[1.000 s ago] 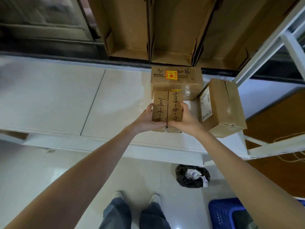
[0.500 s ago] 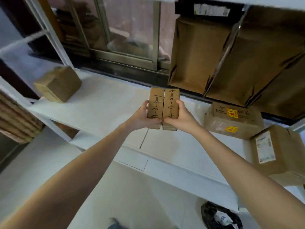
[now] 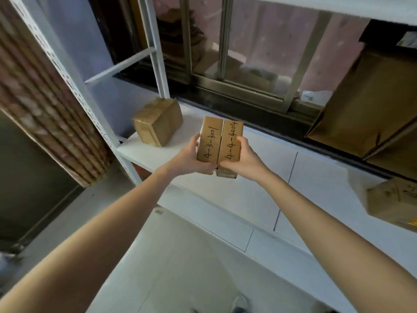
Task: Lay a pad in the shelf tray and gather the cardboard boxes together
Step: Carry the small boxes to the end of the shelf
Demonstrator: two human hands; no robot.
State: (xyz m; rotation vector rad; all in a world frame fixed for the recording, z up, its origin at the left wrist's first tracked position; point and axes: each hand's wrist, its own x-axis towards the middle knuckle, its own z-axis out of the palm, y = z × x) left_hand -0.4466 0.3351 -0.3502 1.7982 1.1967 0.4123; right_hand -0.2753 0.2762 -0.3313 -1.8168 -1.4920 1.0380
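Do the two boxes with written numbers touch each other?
Touching. The head view shows the box marked 4-3-3001 and the box marked 4-4-4004 pressed side by side, no gap along their seam.

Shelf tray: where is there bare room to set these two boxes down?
The shelf tray is bare between the taped box at its left end and the box at the right edge. Both hands hold the two marked boxes above that stretch. Nowhere is crowded.

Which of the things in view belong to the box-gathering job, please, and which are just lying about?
Job: box marked 4-3-3001 in left hand; box marked 4-4-4004 in right hand; taped box on shelf; box at right edge.
Lying about: folded cartons; window frame; corrugated sheets.
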